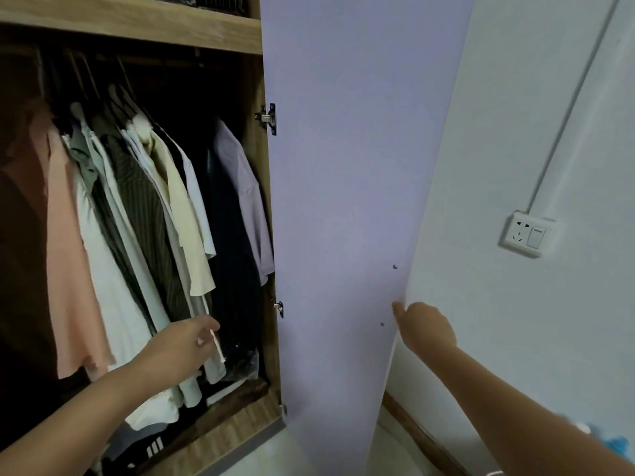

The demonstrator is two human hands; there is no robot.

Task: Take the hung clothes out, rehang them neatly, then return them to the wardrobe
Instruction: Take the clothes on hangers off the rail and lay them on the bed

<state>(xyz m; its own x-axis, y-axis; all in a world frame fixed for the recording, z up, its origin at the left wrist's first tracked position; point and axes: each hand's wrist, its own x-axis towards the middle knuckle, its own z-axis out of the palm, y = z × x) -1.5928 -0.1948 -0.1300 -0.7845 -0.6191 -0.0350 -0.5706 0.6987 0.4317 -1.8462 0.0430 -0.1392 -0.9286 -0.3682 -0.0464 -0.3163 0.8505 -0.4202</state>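
The wardrobe stands open, with several garments hanging side by side in its dark inside. From left to right they include a peach shirt point(68, 252), a brown striped shirt point(144, 207), a cream shirt point(182, 214), a navy garment point(233, 255) and a lilac shirt point(242, 173). Their hangers and the rail are mostly lost in shadow. My left hand point(185, 341) reaches in at the hems of the pale shirts, its fingers loosely bent and touching the cloth. My right hand point(424, 326) grips the free edge of the lilac wardrobe door point(343, 166), thumb on the inner face.
A wooden shelf point(137, 29) spans the top of the hanging space. Dark folded items point(154, 444) lie on the wardrobe floor. The white wall to the right carries a socket point(527, 233) with a cable duct, and a wooden skirting point(422, 438) runs along the bottom.
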